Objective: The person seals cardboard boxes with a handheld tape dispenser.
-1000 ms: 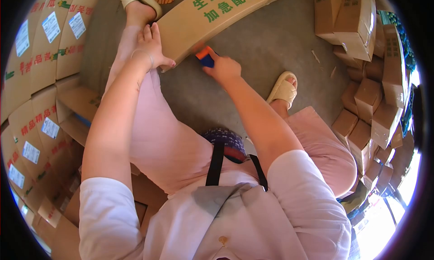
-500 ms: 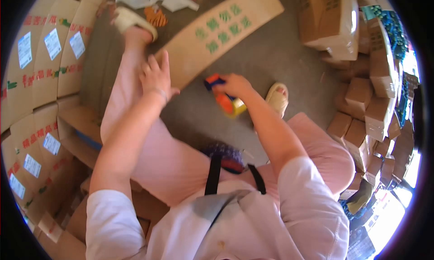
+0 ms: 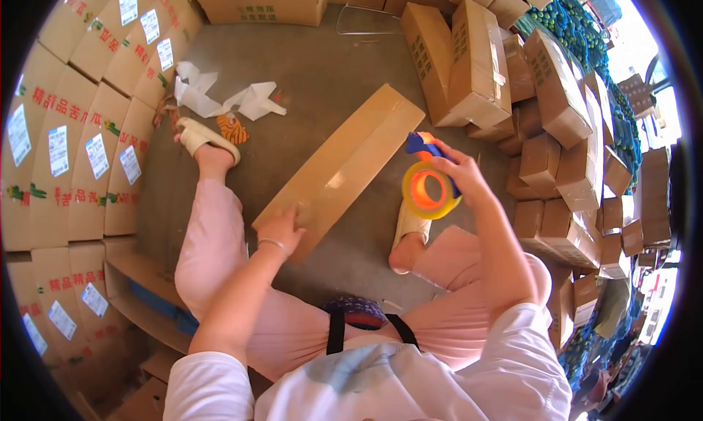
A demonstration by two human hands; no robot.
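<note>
A long, narrow cardboard box (image 3: 359, 154) lies slantwise on the floor between my legs. Its plain brown top has a lengthwise seam with a shiny patch near the middle. My left hand (image 3: 282, 229) rests on the box's near end, fingers apart. In my right hand (image 3: 463, 173) is a tape dispenser (image 3: 452, 170) with a blue and orange body, carrying a roll of yellow tape (image 3: 433, 212) around an orange core. The dispenser is held in the air, right of the box and apart from it.
Printed cartons (image 3: 66, 121) are stacked along the left. Brown boxes (image 3: 480, 69) pile up on the right, beside green-blue netting (image 3: 564, 25). An open box (image 3: 263, 4) stands at the back. White scraps (image 3: 253, 101) and a tiger-striped item (image 3: 233, 128) lie near my left foot.
The box has turned: its green-lettered face no longer shows, and a plain seamed face is up. My right hand has moved right with the tape dispenser. My left hand now rests on the box.
</note>
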